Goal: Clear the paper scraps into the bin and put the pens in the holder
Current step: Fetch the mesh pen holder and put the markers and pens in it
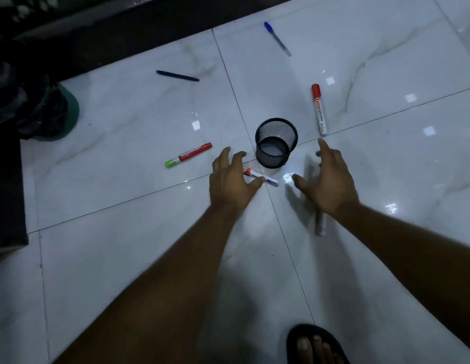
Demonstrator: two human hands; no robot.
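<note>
An empty black mesh pen holder (pixel 276 143) stands upright on the white tiled floor. My left hand (pixel 232 177) hovers with fingers spread over a white marker (pixel 262 177) lying just in front of the holder. My right hand (pixel 325 177) is open over a grey-white marker (pixel 320 227), mostly hidden under my wrist. Other pens lie scattered: a red marker with a green cap (pixel 188 155) to the left, a red-capped white marker (pixel 319 109) to the right, a dark pen (pixel 177 75) and a blue-capped pen (pixel 277 38) farther back. No paper scraps are visible.
A bin with a black bag and green rim (pixel 71 109) stands at the left edge. A dark wall base (pixel 123 40) runs along the back, and a dark mat (pixel 5 193) lies at the left. My sandalled foot (pixel 314 345) is at the bottom.
</note>
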